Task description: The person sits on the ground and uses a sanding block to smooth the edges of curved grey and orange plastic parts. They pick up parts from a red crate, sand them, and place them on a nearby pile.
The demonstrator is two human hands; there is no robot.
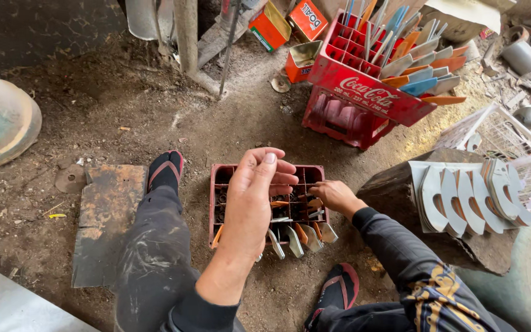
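Note:
I sit on a dirt floor with a low red crate [216,184] between my feet. Several metal blades with orange handles [305,235] stick out of its near compartments. My left hand [250,206] is raised over the crate, its fingertips curled against the thumb; whether something small is pinched there is hidden. My right hand [337,195] reaches into the crate's right side, and its fingers close on an orange-handled piece [313,202].
Two stacked red crates [364,92] behind hold several tools with orange and blue handles. A stack of grey curved blades [465,197] lies on a stone at right, beside a white wire basket [502,132]. A rusty plate [109,212] lies at left.

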